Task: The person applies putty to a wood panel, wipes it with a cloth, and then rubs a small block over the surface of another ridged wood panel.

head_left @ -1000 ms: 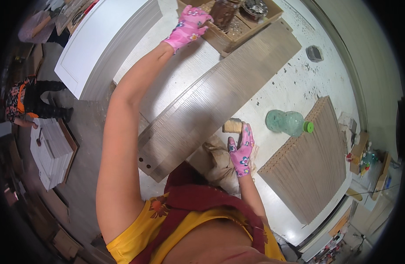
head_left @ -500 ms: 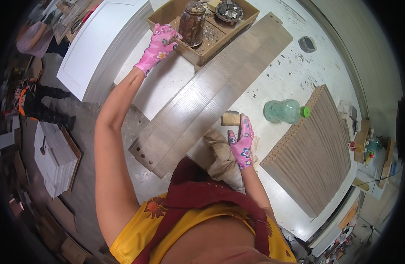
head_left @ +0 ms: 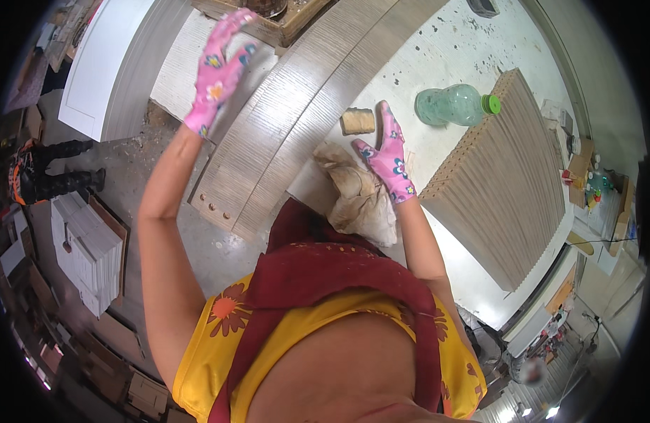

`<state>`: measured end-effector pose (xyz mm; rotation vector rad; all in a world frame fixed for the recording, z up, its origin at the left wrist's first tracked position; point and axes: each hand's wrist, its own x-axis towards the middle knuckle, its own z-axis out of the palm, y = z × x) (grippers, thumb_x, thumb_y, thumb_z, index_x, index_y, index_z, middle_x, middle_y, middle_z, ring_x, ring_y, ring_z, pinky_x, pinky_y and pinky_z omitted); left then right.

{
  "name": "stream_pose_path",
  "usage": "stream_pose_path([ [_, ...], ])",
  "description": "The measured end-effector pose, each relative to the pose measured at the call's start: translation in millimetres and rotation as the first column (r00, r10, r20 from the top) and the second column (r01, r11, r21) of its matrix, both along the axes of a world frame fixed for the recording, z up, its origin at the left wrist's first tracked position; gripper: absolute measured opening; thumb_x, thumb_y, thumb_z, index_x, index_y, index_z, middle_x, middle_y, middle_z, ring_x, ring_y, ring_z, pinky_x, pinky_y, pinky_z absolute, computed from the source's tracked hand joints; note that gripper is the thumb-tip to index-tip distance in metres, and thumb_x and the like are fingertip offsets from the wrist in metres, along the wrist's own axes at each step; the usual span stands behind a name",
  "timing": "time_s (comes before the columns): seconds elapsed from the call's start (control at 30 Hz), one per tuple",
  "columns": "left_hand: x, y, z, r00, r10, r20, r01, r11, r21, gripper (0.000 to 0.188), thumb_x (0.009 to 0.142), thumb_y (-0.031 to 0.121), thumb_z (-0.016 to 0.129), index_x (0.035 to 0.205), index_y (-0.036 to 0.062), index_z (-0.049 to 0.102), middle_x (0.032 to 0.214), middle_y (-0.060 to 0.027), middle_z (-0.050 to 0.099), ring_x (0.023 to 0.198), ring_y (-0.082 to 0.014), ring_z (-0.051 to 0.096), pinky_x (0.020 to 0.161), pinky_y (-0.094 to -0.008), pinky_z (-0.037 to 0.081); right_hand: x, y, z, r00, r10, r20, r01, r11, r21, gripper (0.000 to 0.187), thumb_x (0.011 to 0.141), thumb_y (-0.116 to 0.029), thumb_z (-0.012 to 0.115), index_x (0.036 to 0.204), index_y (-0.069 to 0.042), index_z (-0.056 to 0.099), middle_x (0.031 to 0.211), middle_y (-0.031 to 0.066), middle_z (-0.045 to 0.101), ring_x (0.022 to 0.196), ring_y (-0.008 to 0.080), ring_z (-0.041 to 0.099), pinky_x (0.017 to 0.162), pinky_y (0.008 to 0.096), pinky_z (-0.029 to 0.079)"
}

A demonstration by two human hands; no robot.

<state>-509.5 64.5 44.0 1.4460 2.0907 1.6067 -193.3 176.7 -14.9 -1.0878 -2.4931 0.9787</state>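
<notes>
In the head view, the left hand [head_left: 217, 74] is open wide near the wooden tray [head_left: 274, 32]; the right hand [head_left: 390, 156] is spread beside the small tan block [head_left: 358, 122]. Both look empty. The long boards [head_left: 289, 123] between them seem stiff, maybe heavy, best held by the edges.

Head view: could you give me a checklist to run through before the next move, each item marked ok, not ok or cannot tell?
1. Left hand empty: ok, open.
2. Right hand empty: ok, open beside the tan block.
3. Left hand clear of the tray: cannot tell, contact is unclear.
4. Tray wholly in view: not ok, cut off by the upper edge.
5. Bottle capped: ok, green cap on.
</notes>
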Motion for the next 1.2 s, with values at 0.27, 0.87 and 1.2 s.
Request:
stream_pose_path([
  [0.27, 79.1, -48.2, 14.2, 0.945, -0.158, 0.287, 0.154, 0.987, 0.035, 0.039, 0.088, 0.008, 0.059, 0.127, 0.0042, 0.057, 0.135, -0.0120, 0.049, 0.132, -0.0238, 0.040, 0.108, -0.0369, 0.035, -8.5, 7.8, -8.3, 0.992, 0.120, -0.036, -0.119, 0.992, 0.040, 0.067, 0.073, -0.018, 0.075, 0.133, -0.007, 0.048, 0.128, 0.0183, 0.053, 0.123, 0.0340, 0.046, 0.107, 0.0408, 0.034],
  [0.87, 132.5, -57.2, 43.4, 0.379, -0.227, 0.897, 0.389, 0.919, 0.068, 0.066, 0.072, 0.000, 0.078, 0.132, 0.0026, 0.049, 0.130, -0.0082, 0.053, 0.110, -0.0147, 0.056, 0.093, -0.0268, 0.046, -20.8, -43.1, 80.3, 0.800, 0.363, -0.478, -0.149, 0.892, 0.427, 0.061, 0.062, -0.004, 0.072, 0.121, -0.008, 0.057, 0.125, 0.0143, 0.056, 0.116, 0.0354, 0.053, 0.097, 0.0441, 0.042],
  [1.2, 115.9, -55.2, 27.7, 0.781, -0.291, 0.552, 0.177, 0.952, 0.251, 0.044, 0.067, -0.008, 0.075, 0.108, 0.0020, 0.064, 0.122, -0.0099, 0.053, 0.113, -0.0189, 0.054, 0.092, -0.0302, 0.048, -31.0, -41.5, 109.8, 0.863, 0.307, -0.401, -0.152, 0.915, 0.375, 0.052, 0.077, -0.013, 0.069, 0.126, -0.005, 0.054, 0.137, 0.0193, 0.047, 0.123, 0.0351, 0.047, 0.103, 0.0442, 0.038],
])
